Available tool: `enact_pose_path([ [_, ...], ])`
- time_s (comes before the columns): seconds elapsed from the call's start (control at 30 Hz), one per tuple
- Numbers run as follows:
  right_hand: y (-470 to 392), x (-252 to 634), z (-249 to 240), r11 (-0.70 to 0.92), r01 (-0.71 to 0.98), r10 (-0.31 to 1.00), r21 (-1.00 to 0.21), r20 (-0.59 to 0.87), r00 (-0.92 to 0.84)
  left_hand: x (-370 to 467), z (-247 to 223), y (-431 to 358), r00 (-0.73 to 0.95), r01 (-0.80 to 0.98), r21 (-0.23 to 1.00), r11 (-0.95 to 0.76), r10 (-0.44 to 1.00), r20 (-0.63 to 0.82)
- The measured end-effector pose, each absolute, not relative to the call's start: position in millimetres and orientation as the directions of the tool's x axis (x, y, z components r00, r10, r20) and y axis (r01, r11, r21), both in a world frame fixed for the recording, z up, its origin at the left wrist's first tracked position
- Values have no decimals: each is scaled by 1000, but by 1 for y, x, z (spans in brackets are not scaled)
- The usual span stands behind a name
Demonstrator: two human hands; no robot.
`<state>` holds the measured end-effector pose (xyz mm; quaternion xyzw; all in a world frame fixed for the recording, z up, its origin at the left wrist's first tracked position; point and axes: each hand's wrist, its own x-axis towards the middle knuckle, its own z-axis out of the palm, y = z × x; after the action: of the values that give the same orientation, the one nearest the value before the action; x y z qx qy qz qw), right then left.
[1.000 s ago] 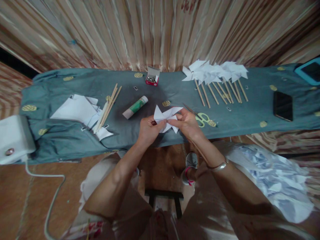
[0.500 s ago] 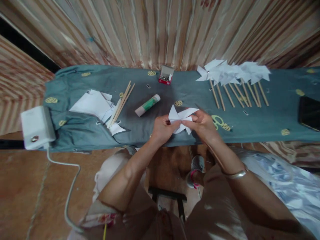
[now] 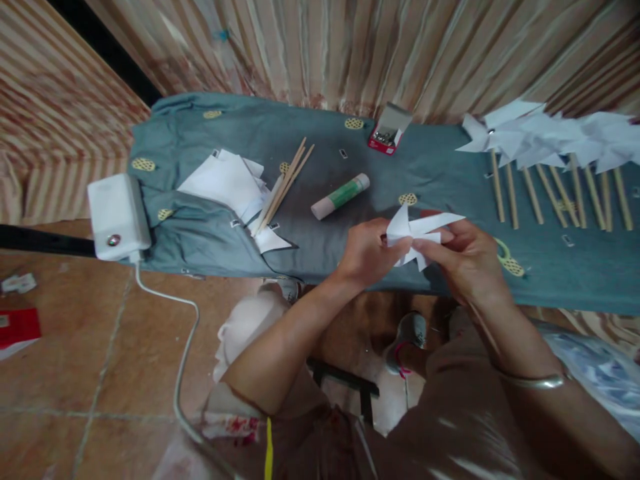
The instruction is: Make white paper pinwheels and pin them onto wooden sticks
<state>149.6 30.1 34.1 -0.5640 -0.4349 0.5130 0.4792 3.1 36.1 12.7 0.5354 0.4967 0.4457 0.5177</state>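
R wrist w/ silver bangle point(image 3: 537, 382) is below table's point(image 3: 435, 180) front edge; bag w/ white pcs point(image 3: 600, 373) lies off to R, also below that edge. White cable point(image 3: 187, 347) drops from white device point(image 3: 117, 217) nr front-left corner. L hand point(image 3: 373, 250) & R hand point(image 3: 470, 257) are over the front edge, both pinching one white paper pinwheel point(image 3: 417, 230) held btwn them: thumbs nr its centre, blades sticking out. Green scissor handle point(image 3: 503, 250) just beside R hand, rest hidden behind it.

Further in, toward table's L end: white paper sheets point(image 3: 223, 180), overlapping, w/ wooden sticks point(image 3: 286, 190) lying across their R side. Green-banded tube point(image 3: 341, 197) lies at a slant btwn sticks & L hand.

Nr far edge: open red box point(image 3: 386, 139), lid up, shiny metal bits inside. To its R, overlapping row of pinwheels on sticks point(image 3: 550, 137), sticks pointing toward front edge. Striped curtain point(image 3: 320, 53) beyond far edge.
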Motion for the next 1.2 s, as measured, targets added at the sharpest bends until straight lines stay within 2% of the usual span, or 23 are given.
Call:
enact_pose_path([
  [0.1, 29, 146, 36, -158, 7, 979, -987, -156, 132, 0, 16, 35, 124, 226, 970, -93, 990, 66],
  [0.2, 29, 144, 38, -141, 40, 975, -989, -131, 181, 1, 17, 34, 116, 263, 954, -145, 986, 118],
  [0.6, 25, 136, 42, -146, 189, 945, -971, -80, 318, 6, 19, 32, 166, 307, 940, -153, 981, 105],
  [0.83, 23, 132, 45, -214, 240, 929, -947, -121, 349, 9, 16, 31, 161, 370, 902, -221, 972, 172],
  [1.03, 26, 135, 38, -188, 182, 942, -965, -125, 313, 12, 11, 34, 190, 363, 903, -230, 967, 170],
  [1.2, 26, 144, 32, -162, 253, 961, -954, -94, 261, 16, 10, 39, 224, 373, 908, -191, 968, 112],
])
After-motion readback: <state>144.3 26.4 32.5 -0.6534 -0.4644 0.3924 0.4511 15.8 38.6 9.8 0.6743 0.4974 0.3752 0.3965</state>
